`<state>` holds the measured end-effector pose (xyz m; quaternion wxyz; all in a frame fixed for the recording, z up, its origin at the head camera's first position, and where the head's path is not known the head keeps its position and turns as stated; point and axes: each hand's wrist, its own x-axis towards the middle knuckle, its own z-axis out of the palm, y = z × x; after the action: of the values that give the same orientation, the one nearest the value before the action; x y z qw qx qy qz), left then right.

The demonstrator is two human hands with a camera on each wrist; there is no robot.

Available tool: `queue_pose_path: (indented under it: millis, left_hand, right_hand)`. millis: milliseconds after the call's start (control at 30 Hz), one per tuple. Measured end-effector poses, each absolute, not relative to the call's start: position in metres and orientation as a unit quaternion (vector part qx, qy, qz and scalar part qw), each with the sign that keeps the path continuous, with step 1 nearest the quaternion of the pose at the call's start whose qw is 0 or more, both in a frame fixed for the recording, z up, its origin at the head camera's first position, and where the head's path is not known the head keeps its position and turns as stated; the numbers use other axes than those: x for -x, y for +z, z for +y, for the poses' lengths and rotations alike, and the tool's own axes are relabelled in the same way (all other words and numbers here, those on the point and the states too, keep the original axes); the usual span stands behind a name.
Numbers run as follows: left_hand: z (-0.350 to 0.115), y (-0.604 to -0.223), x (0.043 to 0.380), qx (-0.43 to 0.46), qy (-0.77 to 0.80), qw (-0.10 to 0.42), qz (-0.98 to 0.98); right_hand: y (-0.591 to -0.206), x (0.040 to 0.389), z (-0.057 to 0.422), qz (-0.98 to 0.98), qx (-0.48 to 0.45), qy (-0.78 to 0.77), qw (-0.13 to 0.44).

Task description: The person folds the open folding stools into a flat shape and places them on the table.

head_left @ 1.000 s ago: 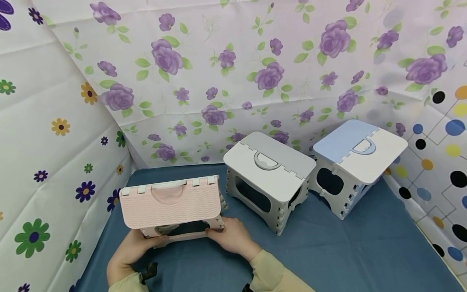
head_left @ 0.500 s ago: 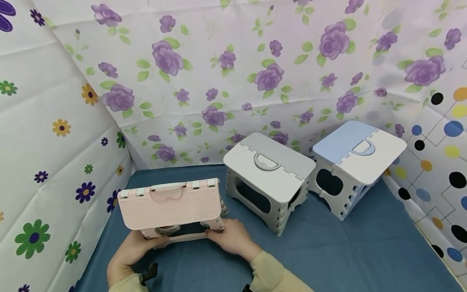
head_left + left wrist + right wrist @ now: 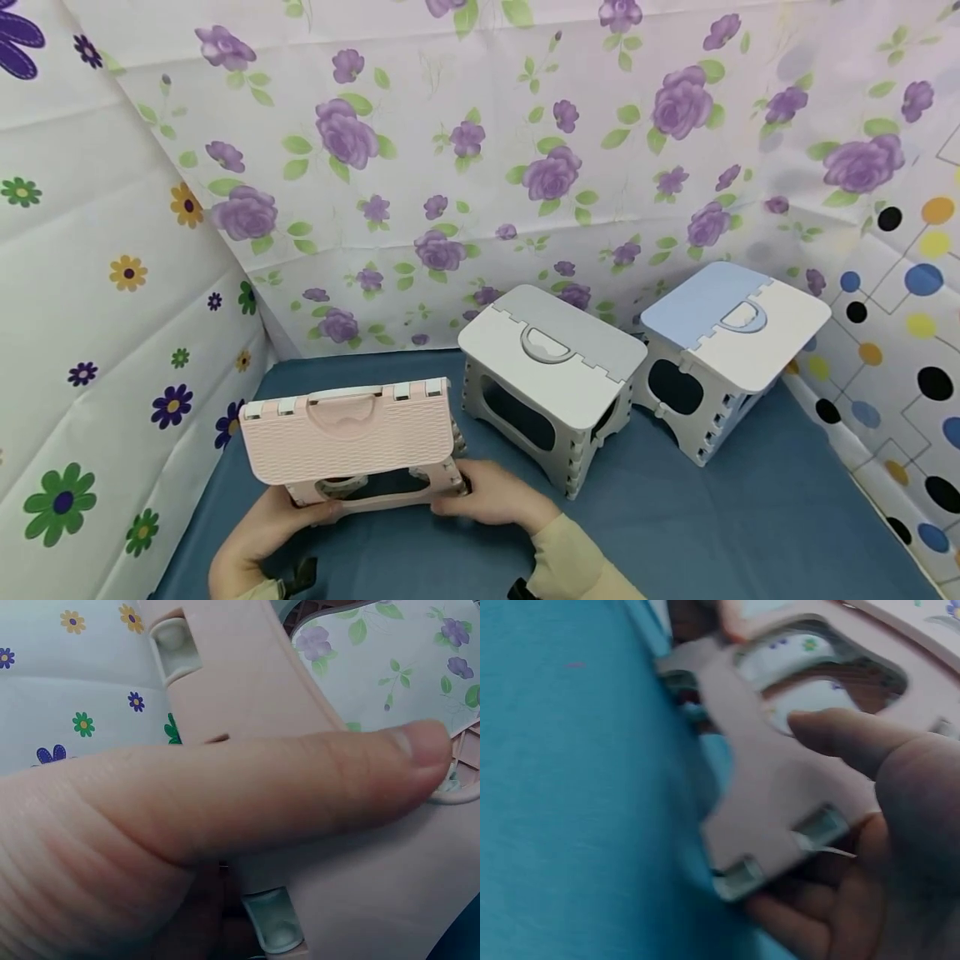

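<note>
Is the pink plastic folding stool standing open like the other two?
No: the pink plastic folding stool is folded flat, gripped by both hands.

3 stools (image 3: 551,367) stand in a row on the cloth (image 3: 675,517).
</note>
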<state>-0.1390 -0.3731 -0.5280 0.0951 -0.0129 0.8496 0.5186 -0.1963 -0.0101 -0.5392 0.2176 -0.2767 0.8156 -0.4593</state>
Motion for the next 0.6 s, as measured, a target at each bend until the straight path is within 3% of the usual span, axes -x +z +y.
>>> queue_pose_path:
  millis: [267, 600]
  left_hand:
    - [-0.375, -0.532, 0.141, -0.066, 0.524, -0.011, 0.849]
    - [-0.378, -0.532, 0.139, -0.061, 0.514, -0.028, 0.855]
  right_hand:
    - [-0.524, 0.203, 0.015, 0.806, 0.219, -0.499, 0.231]
    - [-0.518, 0.204, 0.018, 0.841, 0.249, -0.443, 0.183]
